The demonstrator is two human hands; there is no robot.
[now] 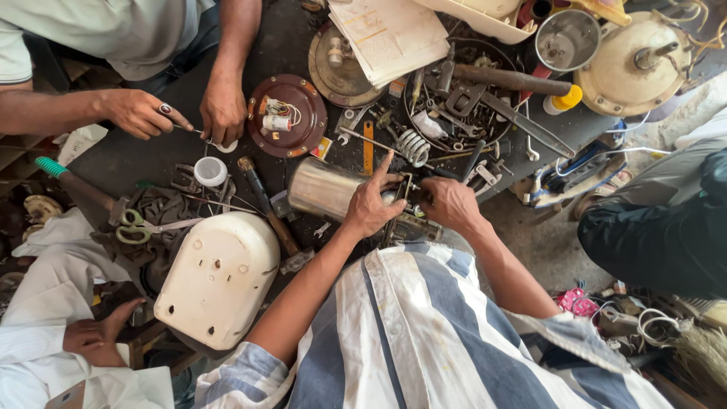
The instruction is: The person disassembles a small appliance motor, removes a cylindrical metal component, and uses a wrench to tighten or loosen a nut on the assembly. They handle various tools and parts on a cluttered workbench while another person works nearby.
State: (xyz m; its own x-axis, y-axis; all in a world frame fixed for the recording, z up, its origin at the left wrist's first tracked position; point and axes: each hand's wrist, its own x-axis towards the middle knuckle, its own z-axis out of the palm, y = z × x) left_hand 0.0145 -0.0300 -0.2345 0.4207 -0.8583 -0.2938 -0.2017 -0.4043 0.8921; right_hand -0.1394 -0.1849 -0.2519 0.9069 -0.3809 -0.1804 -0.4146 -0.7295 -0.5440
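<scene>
My left hand lies on the end of a shiny metal cylinder lying on its side on the dark workbench, index finger stretched out. My right hand grips a small dark metal frame assembly fixed at the cylinder's end. Both hands meet over that frame, and part of it is hidden under the fingers. My striped blue and white shirt fills the bottom of the view.
Another person's hands work a thin tool at the top left beside a round brown plate. A cream appliance housing, scissors, a hammer, papers and a bowl of loose parts crowd the bench. Other people are at the left and right.
</scene>
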